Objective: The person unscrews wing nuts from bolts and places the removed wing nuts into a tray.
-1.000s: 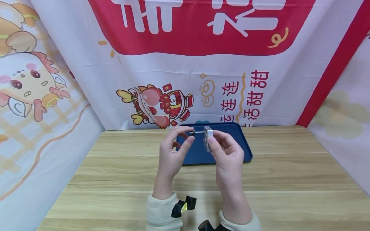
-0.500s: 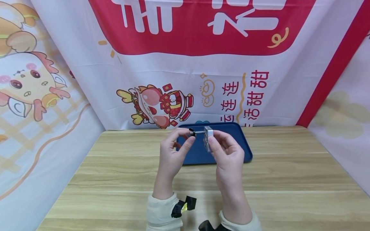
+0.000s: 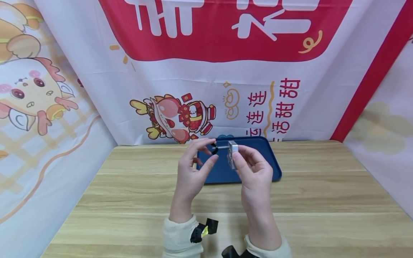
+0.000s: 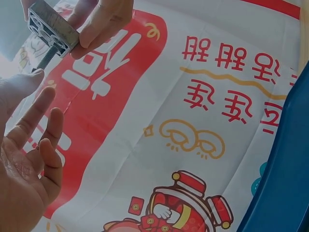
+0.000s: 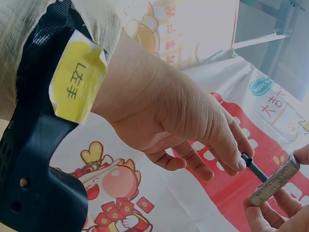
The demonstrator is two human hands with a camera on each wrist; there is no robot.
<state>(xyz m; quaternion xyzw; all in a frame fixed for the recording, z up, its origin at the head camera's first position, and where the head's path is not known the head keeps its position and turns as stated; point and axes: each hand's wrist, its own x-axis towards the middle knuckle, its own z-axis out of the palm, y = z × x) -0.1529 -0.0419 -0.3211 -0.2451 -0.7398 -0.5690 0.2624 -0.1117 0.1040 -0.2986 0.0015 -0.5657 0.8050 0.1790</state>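
A small silver metal block (image 3: 233, 154) with holes in its face is gripped between the thumb and fingers of my right hand (image 3: 256, 175). From its left side sticks out a threaded screw (image 3: 222, 147), level in the head view, ending in a black head (image 3: 214, 148). My left hand (image 3: 193, 168) is around that head, thumb below and index finger above, with a gap showing on both sides. In the left wrist view the screw (image 4: 46, 58) runs down to a digit tip that hides its end. The right wrist view shows the black head (image 5: 246, 158) beside the left fingertips.
A dark blue tray (image 3: 219, 175) lies on the wooden table (image 3: 145, 200), behind the hands. A printed white and red cloth (image 3: 200, 75) hangs behind the table. Black straps with camera mounts (image 3: 204, 229) sit on the sleeves.
My left thumb and index finger have spread apart from the black head they were pinching. The black head has turned. My right hand and the block stay in place.
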